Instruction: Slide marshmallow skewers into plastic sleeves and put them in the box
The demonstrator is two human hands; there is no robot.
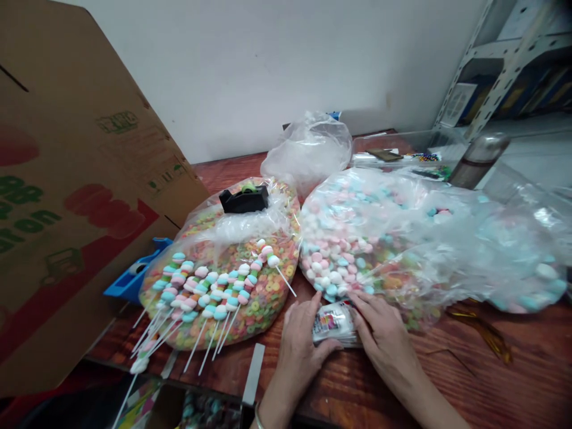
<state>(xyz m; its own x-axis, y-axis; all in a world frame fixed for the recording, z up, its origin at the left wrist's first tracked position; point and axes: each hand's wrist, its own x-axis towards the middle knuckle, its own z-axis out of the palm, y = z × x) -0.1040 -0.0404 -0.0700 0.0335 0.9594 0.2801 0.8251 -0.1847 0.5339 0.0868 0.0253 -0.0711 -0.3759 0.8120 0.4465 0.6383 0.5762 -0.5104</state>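
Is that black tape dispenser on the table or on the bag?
On the bag: the black plastic tape dispenser sits atop the clear plastic bag of colourful cereal rings, near its far rim.

Lower centre: the small white plastic packet (pixel 334 322) carries pink and blue print. Left of centre: the clear plastic bag of cereal rings (pixel 268 298) shows mixed orange, yellow, green and red; the skewered round marshmallows (pixel 205 286) on it alternate pink, white and pale blue. Right of centre: the clear plastic bag of marshmallows (pixel 339 238) shows the same pastels. Far left: the brown corrugated carton (pixel 89 149) bears red and green print. Lower right: the wooden table (pixel 491 381) is reddish-brown with dark grain lines.
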